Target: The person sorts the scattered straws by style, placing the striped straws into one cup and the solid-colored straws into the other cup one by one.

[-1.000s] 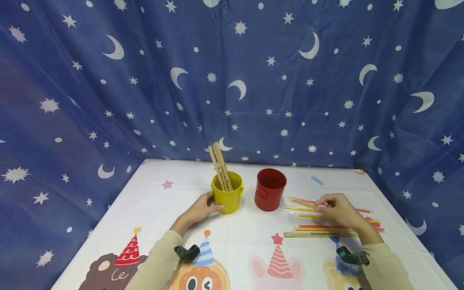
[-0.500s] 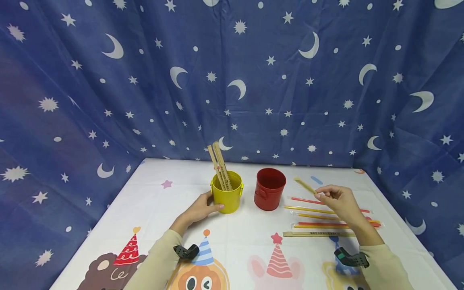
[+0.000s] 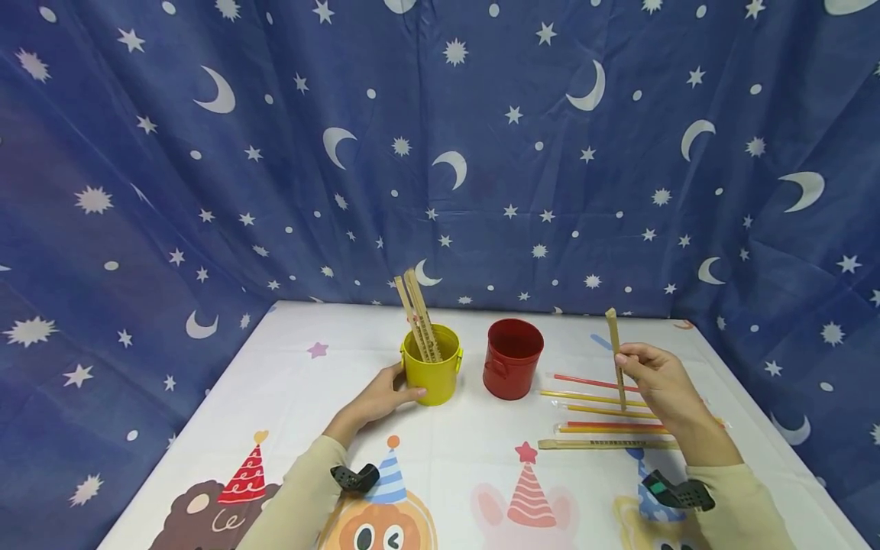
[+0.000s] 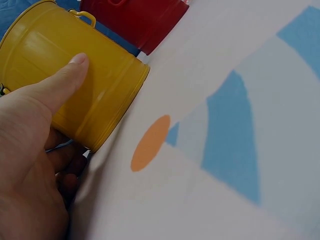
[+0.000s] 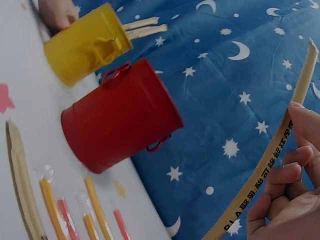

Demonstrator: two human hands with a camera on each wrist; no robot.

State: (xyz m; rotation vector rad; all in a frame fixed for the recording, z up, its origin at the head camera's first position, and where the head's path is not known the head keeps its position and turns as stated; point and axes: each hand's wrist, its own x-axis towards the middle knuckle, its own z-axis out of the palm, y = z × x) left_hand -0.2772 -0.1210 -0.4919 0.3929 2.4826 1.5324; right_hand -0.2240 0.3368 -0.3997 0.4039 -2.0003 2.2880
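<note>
My left hand (image 3: 378, 395) holds the side of a small yellow bucket (image 3: 433, 382), thumb on its front and fingers round behind. Several paper-wrapped straws (image 3: 416, 315) lean inside that bucket. On the right, my right hand (image 3: 665, 386) pinches another paper-wrapped straw (image 3: 614, 336) between thumb and fingers, nearly upright above the table. Dark printing on this wrapper (image 5: 272, 160) shows in the right wrist view. A red bucket (image 3: 512, 370) stands between the hands, just right of the yellow one; no straw shows in it.
Below my right hand lie red and yellow straws (image 3: 591, 396) in clear wrappers, side by side. One paper-wrapped straw (image 3: 605, 444) lies nearest me. The white printed tablecloth (image 3: 467, 473) reaches back to a blue star-and-moon curtain (image 3: 385, 191).
My right hand has lifted the paper-wrapped straw off the pile and turned it from flat to nearly upright. The left hand and both buckets have stayed in place.
</note>
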